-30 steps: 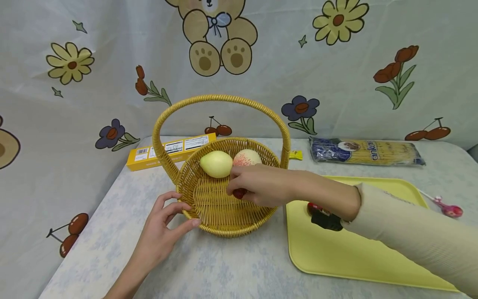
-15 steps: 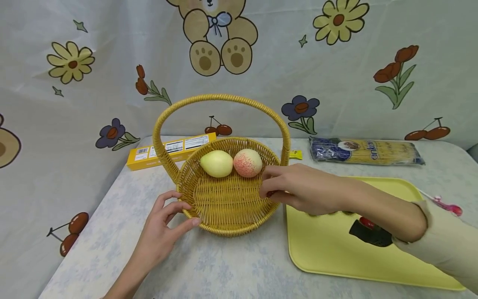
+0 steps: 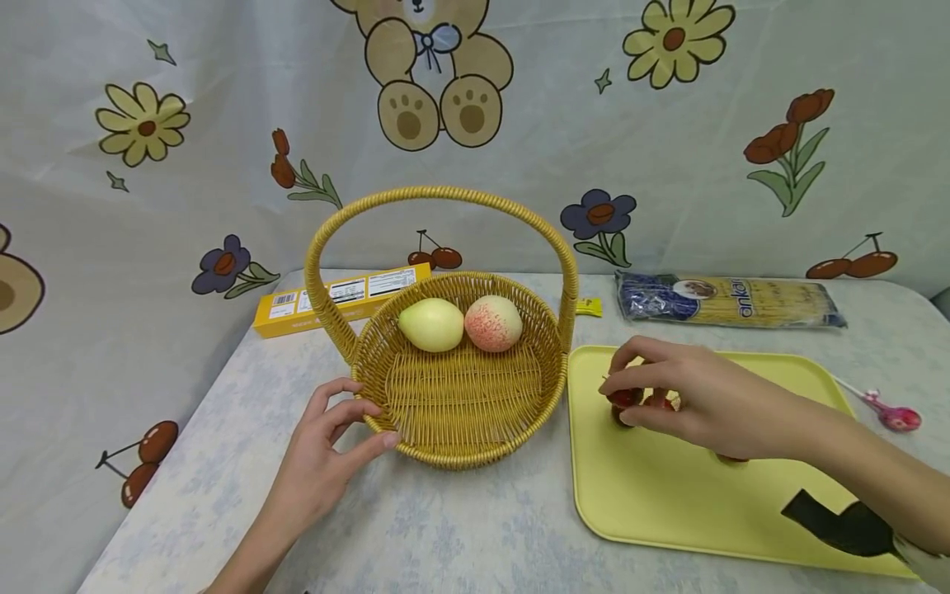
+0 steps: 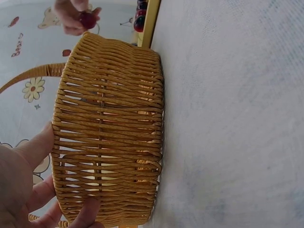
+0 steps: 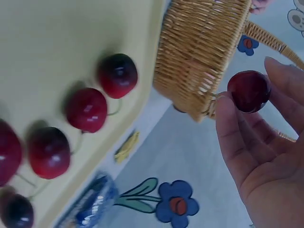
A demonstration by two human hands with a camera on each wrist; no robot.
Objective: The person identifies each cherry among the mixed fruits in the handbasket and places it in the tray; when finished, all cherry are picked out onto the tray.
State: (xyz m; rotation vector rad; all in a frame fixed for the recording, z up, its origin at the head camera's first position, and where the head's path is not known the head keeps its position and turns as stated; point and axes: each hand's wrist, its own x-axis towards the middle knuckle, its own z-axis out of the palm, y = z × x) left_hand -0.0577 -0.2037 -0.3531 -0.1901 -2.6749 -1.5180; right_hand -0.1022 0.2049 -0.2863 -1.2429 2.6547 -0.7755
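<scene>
Basket: a round wicker basket (image 3: pixel 460 396) of tan woven cane with a tall arched handle (image 3: pixel 438 196) wrapped in the same cane; it stands on the table (image 3: pixel 460 528) just left of the tray, its ribbed outer wall filling the left wrist view.
Basket contents: two smooth, rounded fruits lie side by side at the back, touching each other: a pale yellow-green pear (image 3: pixel 430 325) and a pink-speckled peach (image 3: pixel 493 323).
Tray: a flat yellow plastic tray (image 3: pixel 668 503) with rounded corners and a low rim.
Tray contents: glossy dark red cherries (image 5: pixel 86 109), round with thin stems, lie together on it near the basket-side edge; the right wrist view shows about five.
Left hand: the left hand (image 3: pixel 326 445) rests on the near left rim of the basket, thumb and fingers curled onto the weave, gripping it.
Right hand: the right hand (image 3: pixel 698 396) hovers over the tray's far left part and pinches one dark red cherry (image 5: pixel 249 91) between thumb and fingertips, just above the other cherries.
Table: covered by a pale cloth with a faint blue mottled print.
Behind the basket: a long yellow cardboard box (image 3: pixel 337 299) with barcode labels.
Behind the tray: a clear, crinkly packet of spaghetti (image 3: pixel 727 302) with blue print.
Right of the tray: a small pink object (image 3: pixel 891 415), too small to identify.
</scene>
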